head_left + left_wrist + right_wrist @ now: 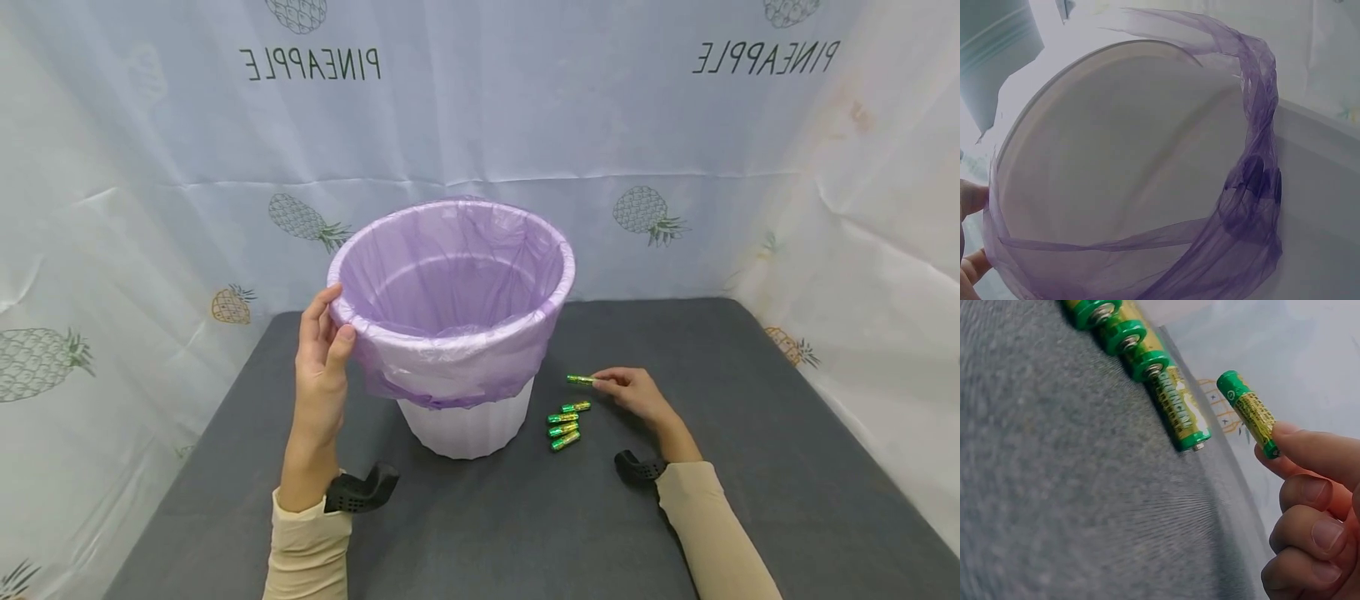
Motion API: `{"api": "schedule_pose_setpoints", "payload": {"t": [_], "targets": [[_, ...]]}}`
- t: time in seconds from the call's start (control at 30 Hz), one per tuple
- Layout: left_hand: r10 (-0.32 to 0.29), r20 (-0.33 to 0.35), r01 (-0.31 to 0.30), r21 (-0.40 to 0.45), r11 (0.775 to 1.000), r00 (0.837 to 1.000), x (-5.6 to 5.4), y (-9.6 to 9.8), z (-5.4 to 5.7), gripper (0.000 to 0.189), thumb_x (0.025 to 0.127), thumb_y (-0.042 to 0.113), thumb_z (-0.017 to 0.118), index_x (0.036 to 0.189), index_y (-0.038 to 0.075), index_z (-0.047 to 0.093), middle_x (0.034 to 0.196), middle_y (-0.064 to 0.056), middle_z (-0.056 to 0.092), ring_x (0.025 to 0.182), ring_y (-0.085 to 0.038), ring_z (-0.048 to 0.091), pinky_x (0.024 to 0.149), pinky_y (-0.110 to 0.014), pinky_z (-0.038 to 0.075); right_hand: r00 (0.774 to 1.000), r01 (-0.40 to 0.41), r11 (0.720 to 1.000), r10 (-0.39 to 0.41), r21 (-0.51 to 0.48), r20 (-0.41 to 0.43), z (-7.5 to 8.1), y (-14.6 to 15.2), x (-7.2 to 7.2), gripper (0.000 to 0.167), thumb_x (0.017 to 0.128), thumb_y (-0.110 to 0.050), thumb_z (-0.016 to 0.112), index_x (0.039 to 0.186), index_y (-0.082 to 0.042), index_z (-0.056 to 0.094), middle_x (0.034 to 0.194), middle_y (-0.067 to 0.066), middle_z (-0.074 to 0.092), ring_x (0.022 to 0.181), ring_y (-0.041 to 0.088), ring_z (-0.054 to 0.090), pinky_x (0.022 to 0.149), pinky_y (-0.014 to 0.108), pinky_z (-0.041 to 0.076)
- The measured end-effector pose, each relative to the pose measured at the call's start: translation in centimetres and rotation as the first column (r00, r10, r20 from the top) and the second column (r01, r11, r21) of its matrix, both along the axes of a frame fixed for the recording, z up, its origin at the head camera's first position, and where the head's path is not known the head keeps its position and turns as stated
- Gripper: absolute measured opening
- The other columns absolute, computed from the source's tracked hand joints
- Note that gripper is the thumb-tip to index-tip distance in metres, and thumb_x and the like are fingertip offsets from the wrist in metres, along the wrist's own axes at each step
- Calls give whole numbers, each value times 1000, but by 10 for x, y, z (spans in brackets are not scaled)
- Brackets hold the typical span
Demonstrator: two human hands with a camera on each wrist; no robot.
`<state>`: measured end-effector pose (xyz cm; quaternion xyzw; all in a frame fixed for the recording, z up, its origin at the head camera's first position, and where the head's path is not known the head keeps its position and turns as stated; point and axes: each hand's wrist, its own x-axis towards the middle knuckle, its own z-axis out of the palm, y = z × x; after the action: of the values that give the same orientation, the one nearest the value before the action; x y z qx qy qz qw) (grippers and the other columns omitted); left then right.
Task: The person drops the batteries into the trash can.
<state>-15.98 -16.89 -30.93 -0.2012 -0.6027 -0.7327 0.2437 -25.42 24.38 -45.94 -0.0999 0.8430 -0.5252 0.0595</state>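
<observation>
A white ribbed trash can (461, 433), lined with a purple plastic bag (457, 367) folded over its rim, stands on a dark grey table, tilted slightly. My left hand (322, 375) grips the can's rim at its left side, thumb in front and fingers behind. In the left wrist view, the fingertips (974, 265) show at the edge beside the purple bag. To the right of the can, my right hand (637, 396) pinches a green and gold battery (1250, 412) by one end between thumb and index finger. Several like batteries (564, 431) lie in a loose row between the can and that hand.
The dark grey table (480, 542) extends around the can. White cloth printed with pineapples (641, 208) hangs behind and at both sides. Black wrist mounts (363, 490) are worn over the beige sleeves (307, 554).
</observation>
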Motion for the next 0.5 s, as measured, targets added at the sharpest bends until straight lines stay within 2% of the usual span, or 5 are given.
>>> {"api": "schedule_pose_setpoints", "payload": {"t": [0.27,0.5], "targets": [[10,0,-10,-1,1000,1000,0,1,0,43,97,7,44,138,18,43,128,2,48,105,-6,48,93,-17,40,999,12,1000,-12,11,-35,8,1,0,33,93,-16,62,112,11,63,59,-14,43,49,0,35,50,22,37],[37,29,-37,15,999,999,-1,1,0,42,96,6,45,137,18,44,128,1,49,105,-6,49,93,-17,39,996,9,1000,-8,15,-89,25,-1,3,31,93,-15,62,112,10,65,58,-12,42,50,2,35,50,24,36]]}}
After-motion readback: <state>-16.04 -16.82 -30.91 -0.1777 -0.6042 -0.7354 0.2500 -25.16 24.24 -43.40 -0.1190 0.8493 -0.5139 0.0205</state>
